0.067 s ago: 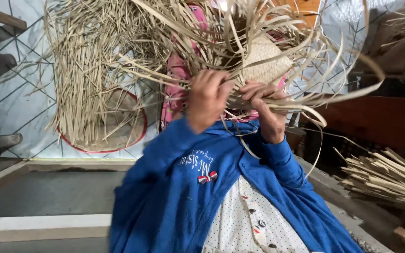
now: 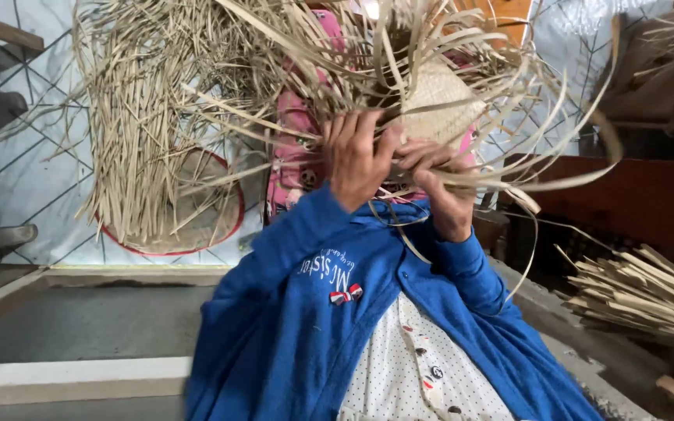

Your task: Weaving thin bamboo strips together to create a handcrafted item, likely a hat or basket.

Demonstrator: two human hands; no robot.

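Up close: hands gripping woven straw piece.

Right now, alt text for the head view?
Two bare hands, left hand and right hand, grip a half-woven pale straw piece with long loose strands, blue cardigan sleeves below. A bundle of cut straw strips lies right.

Both arms in blue sleeves raised up front, left hand with fingers curled closed, right hand just beside it, fingers bent, wrists near each other

hands gripping straw weave, loose strips
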